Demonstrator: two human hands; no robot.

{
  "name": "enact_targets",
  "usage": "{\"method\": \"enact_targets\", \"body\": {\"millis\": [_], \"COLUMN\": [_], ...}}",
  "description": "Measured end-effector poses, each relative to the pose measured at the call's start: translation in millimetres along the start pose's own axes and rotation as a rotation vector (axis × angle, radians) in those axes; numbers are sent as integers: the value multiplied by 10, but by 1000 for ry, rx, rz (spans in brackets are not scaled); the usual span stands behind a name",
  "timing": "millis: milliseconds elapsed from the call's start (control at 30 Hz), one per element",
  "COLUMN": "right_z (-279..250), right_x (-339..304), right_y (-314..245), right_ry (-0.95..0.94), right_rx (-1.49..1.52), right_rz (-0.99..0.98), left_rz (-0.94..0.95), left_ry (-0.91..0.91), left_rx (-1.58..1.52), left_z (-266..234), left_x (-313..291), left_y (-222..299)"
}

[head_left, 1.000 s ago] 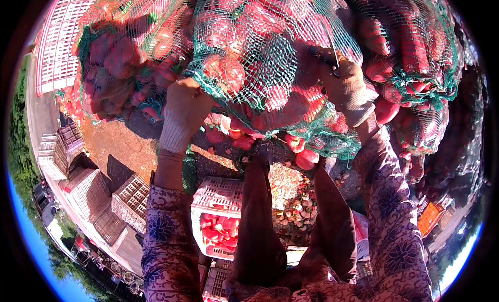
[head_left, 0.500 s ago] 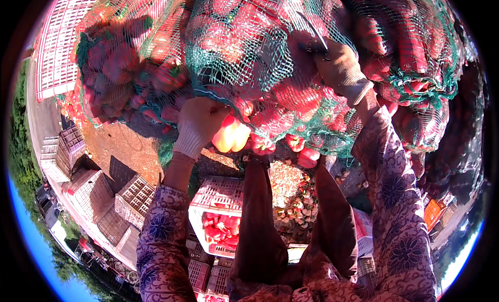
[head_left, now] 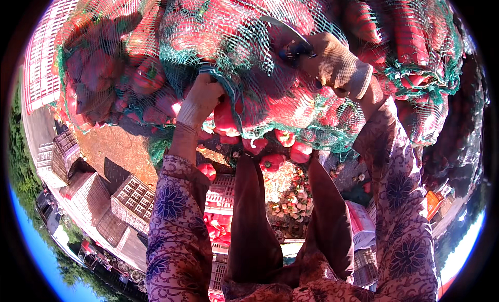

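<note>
The left hand, in a pale knitted glove, is clutching the green edge of a mesh sack, its fingers curling tightly around the netting. The right hand, also gloved, is gripping a curved-bladed cutting tool, whose blade is pointing up and leftward from the grip. The sack is lying between and beyond the 2 grips, bulging with red bell peppers; 1 pepper is showing just below and right of the left grip. Below and between the grips, at least 3 loose peppers are resting near the legs. Directly below the left grip, a pink crate is holding red pieces. Right of the right grip, a second pepper-filled sack is lying. Farther off, lower left of the left grip, slatted crates are standing.
</note>
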State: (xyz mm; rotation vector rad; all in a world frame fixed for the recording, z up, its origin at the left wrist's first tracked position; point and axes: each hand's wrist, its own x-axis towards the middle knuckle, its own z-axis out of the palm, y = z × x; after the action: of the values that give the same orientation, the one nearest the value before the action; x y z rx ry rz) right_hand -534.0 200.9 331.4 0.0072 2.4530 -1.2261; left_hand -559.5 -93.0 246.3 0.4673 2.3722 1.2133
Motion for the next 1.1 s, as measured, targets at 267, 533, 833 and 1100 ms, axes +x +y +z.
{"method": "enact_targets", "body": {"millis": [267,533,833,1100], "right_z": [146,359,345,472], "right_x": [-208,-340,-465,-441], "right_y": [25,312,323,469], "right_ry": [186,235,215,293], "right_rx": [60,404,605,422], "right_rz": [97,92,36,-72], "left_rz": [27,-41,91,-451], "left_ry": [314,54,303,-331], "left_rx": [292,786,663,586], "left_z": [385,949,599,605], "left_x": [-27,-449,-630,-653], "left_y": [-8,83,359,-261]}}
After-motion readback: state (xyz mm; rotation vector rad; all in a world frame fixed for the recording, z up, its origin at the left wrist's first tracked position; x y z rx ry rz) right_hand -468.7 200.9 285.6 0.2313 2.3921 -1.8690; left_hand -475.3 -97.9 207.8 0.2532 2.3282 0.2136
